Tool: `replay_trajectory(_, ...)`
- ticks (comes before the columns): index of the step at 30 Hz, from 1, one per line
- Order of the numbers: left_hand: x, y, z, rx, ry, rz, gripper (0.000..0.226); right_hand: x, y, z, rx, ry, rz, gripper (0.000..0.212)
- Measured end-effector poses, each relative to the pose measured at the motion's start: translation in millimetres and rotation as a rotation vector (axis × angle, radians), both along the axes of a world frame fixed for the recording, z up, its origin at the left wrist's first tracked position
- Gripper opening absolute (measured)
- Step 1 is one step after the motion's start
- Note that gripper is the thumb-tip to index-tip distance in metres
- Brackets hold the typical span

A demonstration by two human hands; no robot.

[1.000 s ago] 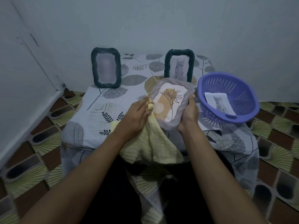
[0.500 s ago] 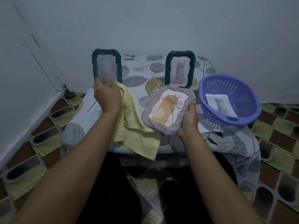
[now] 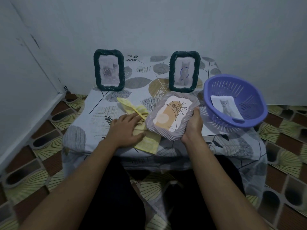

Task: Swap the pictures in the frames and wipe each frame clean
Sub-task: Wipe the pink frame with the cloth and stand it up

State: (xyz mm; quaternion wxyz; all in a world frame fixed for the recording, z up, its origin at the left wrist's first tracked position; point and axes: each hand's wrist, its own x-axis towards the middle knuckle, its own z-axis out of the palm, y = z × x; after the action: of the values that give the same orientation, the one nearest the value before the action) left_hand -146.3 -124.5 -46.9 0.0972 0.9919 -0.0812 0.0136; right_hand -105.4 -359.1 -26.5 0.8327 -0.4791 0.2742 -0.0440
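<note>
Right grip: curled round the lower right edge of the pale frame, thumb on the front rim and fingers behind. The frame is held tilted, face up, at the centre of the view.
Left grip: lies on the yellow cloth, fingers fairly straight. It presses rather than pinches, so far as can be seen.
Pale frame: carries a botanical print. Its left edge overlaps the cloth in the view; whether the two touch cannot be told.
Yellow cloth: bunched on the table, left of centre, with one end at the near edge.
Left dark frame: upright at the back, upper left of centre, picture blurred.
Right dark frame: upright at the back, just behind the pale frame, showing a cat.
Basket: purple, at the right of the view, with a loose cat photo lying inside.
Stage, as judged: the pale frame looks close to finished, while swapping and wiping seem outstanding elsewhere.
Risk one: the pale frame hangs from one edge in a single hand — a slackened hold would let it tip or drop onto the table.
Risk two: carrying it backward could knock the right dark frame over, as the two are near.
Risk three: the cloth end at the near edge may slide off once the left grip lifts.
Risk four: a bump to the basket could spill the loose photo.
</note>
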Motion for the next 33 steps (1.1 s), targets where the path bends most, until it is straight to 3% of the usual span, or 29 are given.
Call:
replay_trajectory(3,0,9,-5,0.031,-0.037,0.068,0.072,-5,5,9,0.002,-0.014,0.004,0.055)
replay_trajectory(8,6,29,-10,-0.07,-0.124,0.233,0.045,-8,11,15,0.011,-0.003,0.034,0.051)
replay_trajectory(12,9,46,-10,-0.206,-0.21,0.379,0.032,-14,14,24,0.02,-0.016,0.078,0.033)
replay_trajectory(21,7,45,9,-0.02,-0.081,0.553,0.042,-25,24,30,-0.013,-0.002,0.138,0.036)
replay_trajectory(27,1,10,35,-0.245,-0.178,0.431,0.056,-30,31,30,-0.113,-0.013,0.136,0.037)
replay_trajectory(30,-4,-15,52,-0.467,-0.133,0.202,0.044,-31,33,30,-0.173,-0.013,0.137,0.038)
replay_trajectory(33,-12,-34,64,-0.498,-0.106,0.07,0.03,-33,33,33,-0.197,-0.045,0.132,0.039)
